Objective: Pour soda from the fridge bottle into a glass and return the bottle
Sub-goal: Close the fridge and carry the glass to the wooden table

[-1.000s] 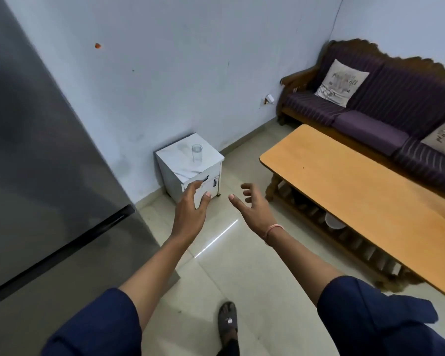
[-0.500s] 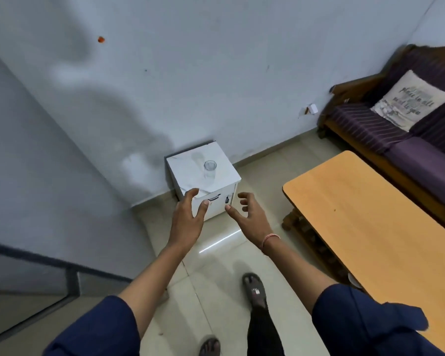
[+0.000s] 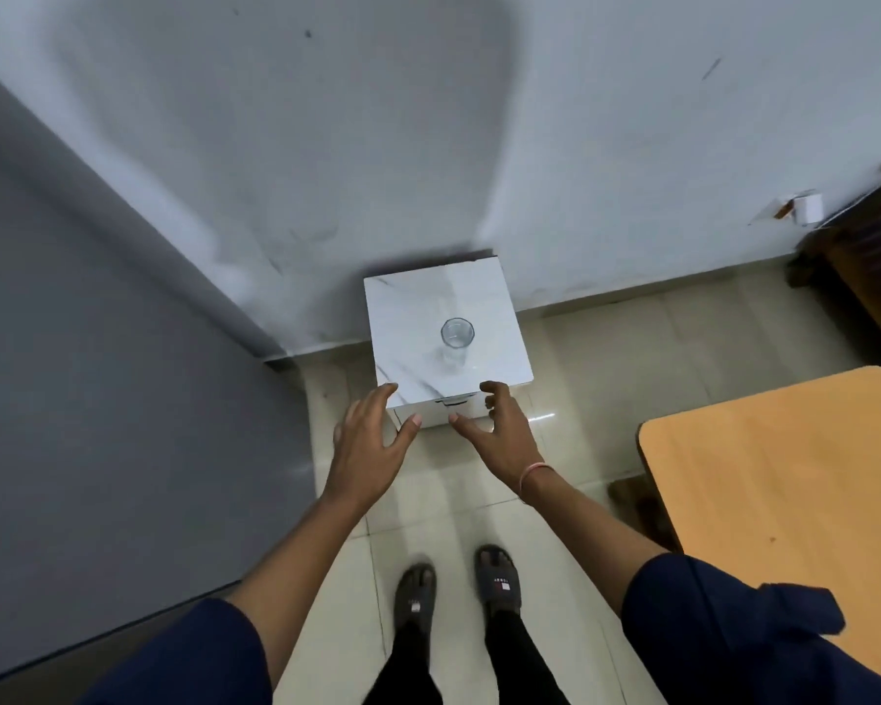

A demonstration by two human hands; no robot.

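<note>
A clear empty glass [image 3: 454, 343] stands upright in the middle of a small white marble-topped cabinet [image 3: 408, 318] against the wall. My left hand [image 3: 370, 442] hovers in front of the cabinet's near left corner, fingers spread and holding nothing. My right hand [image 3: 499, 432] hovers in front of its near right edge, fingers loosely curved and empty. The grey fridge [image 3: 98, 374] fills the left side, door closed. No bottle is in view.
A wooden coffee table [image 3: 784, 491] juts in at the right. A dark sofa's end [image 3: 865, 256] shows at the far right by the wall. My sandalled feet [image 3: 459, 587] stand on the tiled floor just before the cabinet.
I have stepped closer to the cabinet and the view has tilted down. Both hands stay raised and empty, now at the cabinet's front edge. The sofa has slid mostly out of view.
</note>
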